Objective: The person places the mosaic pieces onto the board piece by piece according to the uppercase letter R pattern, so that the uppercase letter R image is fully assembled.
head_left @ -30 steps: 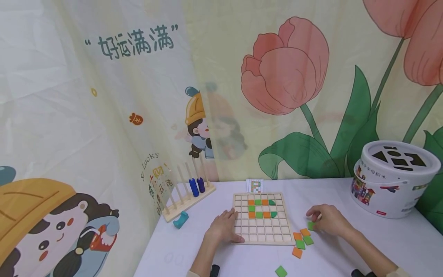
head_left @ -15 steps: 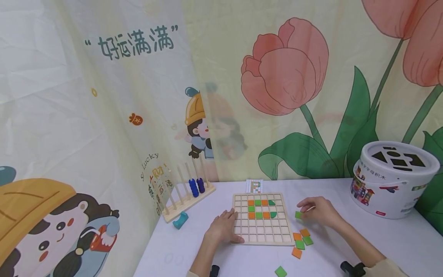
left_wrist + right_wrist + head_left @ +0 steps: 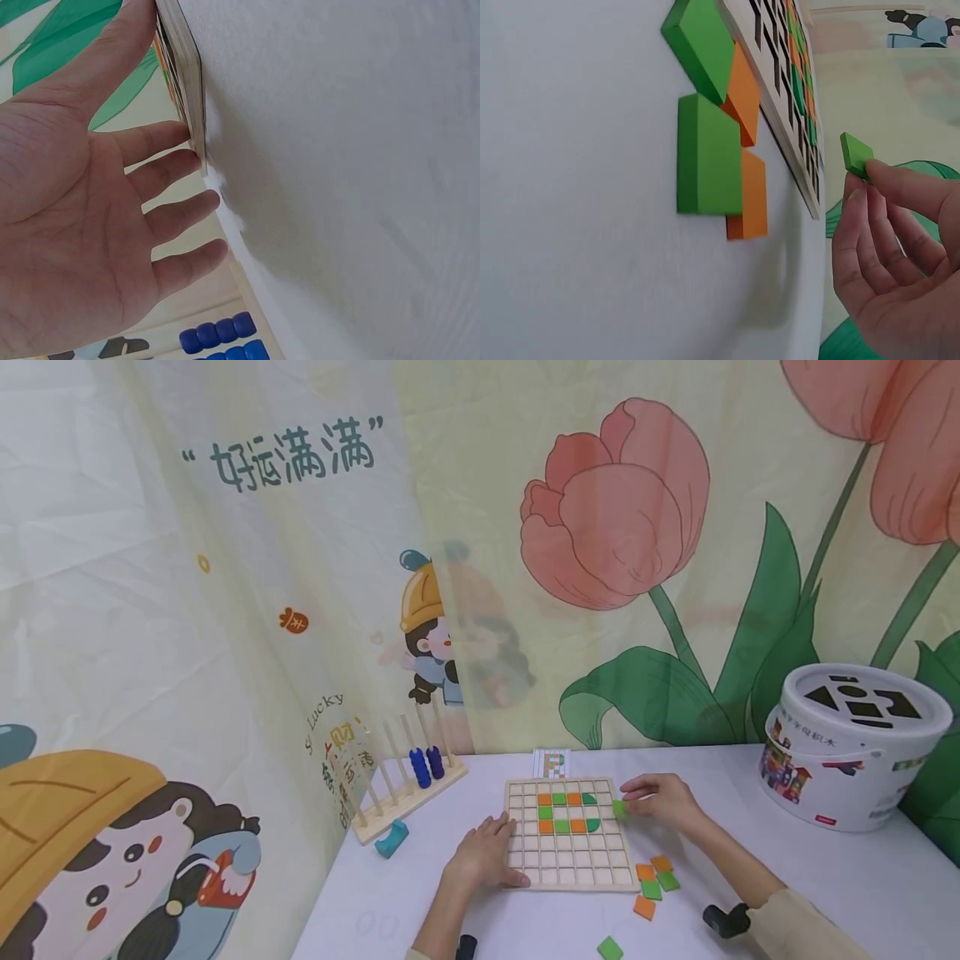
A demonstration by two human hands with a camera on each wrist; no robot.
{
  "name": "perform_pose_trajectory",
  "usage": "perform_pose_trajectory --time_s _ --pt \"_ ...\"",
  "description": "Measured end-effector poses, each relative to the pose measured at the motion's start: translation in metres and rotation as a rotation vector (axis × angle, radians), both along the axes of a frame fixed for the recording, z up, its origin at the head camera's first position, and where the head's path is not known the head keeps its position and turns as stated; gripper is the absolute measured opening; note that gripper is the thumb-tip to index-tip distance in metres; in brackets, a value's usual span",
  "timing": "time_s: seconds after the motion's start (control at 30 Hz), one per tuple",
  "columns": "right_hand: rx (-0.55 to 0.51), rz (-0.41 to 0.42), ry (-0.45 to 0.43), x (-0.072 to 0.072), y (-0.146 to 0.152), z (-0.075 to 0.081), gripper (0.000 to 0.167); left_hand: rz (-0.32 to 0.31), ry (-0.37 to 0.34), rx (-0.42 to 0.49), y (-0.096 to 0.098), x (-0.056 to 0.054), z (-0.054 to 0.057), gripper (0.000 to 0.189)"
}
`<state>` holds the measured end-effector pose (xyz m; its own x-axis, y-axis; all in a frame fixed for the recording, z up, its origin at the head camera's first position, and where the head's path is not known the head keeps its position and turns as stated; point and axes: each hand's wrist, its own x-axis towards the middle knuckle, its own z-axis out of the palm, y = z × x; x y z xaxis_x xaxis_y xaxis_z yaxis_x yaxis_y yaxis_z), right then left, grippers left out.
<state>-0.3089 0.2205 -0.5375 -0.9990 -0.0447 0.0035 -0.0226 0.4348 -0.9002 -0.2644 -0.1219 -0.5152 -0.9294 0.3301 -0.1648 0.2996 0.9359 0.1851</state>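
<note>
A wooden grid board [image 3: 570, 877] lies on the white table, with orange and green tiles set in some of its upper cells. My left hand [image 3: 483, 853] rests along the board's left edge, thumb at the lower corner; in the left wrist view its fingers [image 3: 176, 169] are extended against the rim. Between thumb and fingertips my right hand [image 3: 663, 800] pinches a green square tile [image 3: 856, 155], held at the board's upper right edge. Several loose tiles, among them an orange one [image 3: 643, 907] and a green one [image 3: 667, 881], lie off the board's lower right corner.
A small pattern card [image 3: 552, 763] lies behind the board. To the left stand a wooden peg rack [image 3: 408, 800] with blue beads and a teal curved block [image 3: 392, 838]. A white lidded bucket [image 3: 851, 752] stands at the right. Another green tile [image 3: 611, 948] lies near the front.
My right hand has lifted the green tile from beside the loose pile and carried it left and away from me to the board's right edge. The left hand stays in place.
</note>
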Motion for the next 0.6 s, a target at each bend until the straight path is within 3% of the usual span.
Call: perform_pose_trajectory --time_s 0.33,0.6 --pt "-0.015 -0.019 -0.059 -0.023 -0.027 -0.008 0.027 0.016 0.01 0.002 -0.001 -0.003 -0.001 0.101" --pt "0.0 -0.038 -0.098 -0.027 -0.04 -0.012 0.025 0.009 -0.021 0.02 -0.001 -0.001 0.002 0.101"
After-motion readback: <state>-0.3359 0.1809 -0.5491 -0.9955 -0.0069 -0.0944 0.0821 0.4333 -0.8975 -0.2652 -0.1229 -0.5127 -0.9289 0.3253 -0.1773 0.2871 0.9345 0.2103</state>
